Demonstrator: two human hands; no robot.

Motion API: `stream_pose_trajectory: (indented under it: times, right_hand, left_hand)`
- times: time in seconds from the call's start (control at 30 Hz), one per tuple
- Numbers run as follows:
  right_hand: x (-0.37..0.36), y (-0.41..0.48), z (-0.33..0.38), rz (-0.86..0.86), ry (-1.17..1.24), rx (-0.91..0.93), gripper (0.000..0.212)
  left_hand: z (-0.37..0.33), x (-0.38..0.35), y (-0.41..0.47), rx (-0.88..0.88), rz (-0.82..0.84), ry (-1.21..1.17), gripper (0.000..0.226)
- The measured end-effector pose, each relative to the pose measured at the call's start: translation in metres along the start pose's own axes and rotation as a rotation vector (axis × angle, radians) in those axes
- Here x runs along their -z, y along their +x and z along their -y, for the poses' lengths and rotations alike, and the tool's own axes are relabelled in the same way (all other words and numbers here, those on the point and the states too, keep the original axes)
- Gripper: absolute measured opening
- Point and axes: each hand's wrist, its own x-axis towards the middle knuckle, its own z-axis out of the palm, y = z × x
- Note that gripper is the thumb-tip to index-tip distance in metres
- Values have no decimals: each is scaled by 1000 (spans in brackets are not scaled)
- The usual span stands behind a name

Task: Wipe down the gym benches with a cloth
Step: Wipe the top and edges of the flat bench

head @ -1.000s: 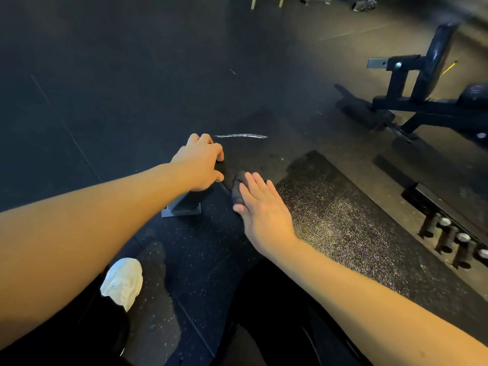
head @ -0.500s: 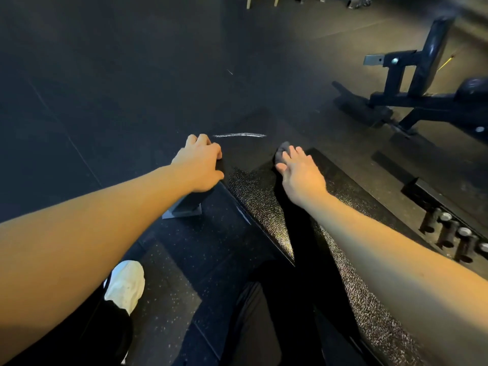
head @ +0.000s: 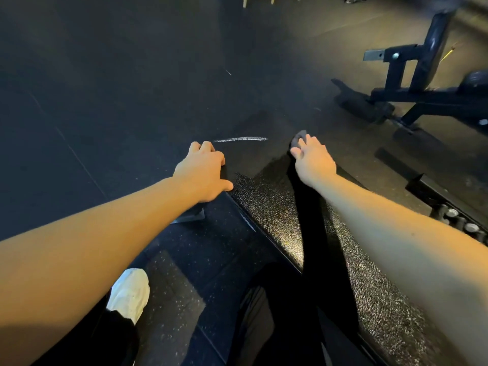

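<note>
Dark cloth [head: 299,138] sits near the bench pad's [head: 269,207] far end, long axis running away from the body, pressed under the right hand's [head: 314,163] straight fingers; left hand [head: 203,173] curls over the pad's left edge, the 2 hands apart.

We see a black pebbled bench [head: 266,212] running from 5 o'clock up to the centre. At its far end a small dark cloth [head: 299,137] lies under the flat fingers of our right hand [head: 314,161]; our left hand [head: 202,173] grips the bench's left edge. The bench stands on a dark speckled floor [head: 105,101], which bears a white streak [head: 240,139] at 12 o'clock, a white shoe [head: 129,294] at 7 and a second bench [head: 422,96] at 2.
</note>
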Motion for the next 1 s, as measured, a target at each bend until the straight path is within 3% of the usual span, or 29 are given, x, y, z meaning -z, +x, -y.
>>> stream_pose_trajectory:
  times: [0.1,0.3,0.47,0.6,0.77,0.9,1.0]
  right_hand:
    - [1,-13,24,-63,-12,-28,45]
    - [-4,-34,15,-22,49,138,49]
    - [3,22,-4,58,47,-75,49]
    - [1,36,0,68,3,-96,48]
    - [-2,-15,37,-48,-48,125,40]
    - [-11,-63,54,16,50,328,43]
    - [-7,-51,42,-1,68,328,42]
  left_hand:
    - [-2,1,-1,7,11,39,66]
    - [-6,5,3,20,28,104,69]
    - [-5,-2,2,18,31,84,65]
    - [-5,-4,-3,8,20,46,63]
    - [-6,-3,-3,12,36,66,64]
    - [-11,-6,-1,26,44,104,63]
    - [-10,-8,-2,18,47,113,63]
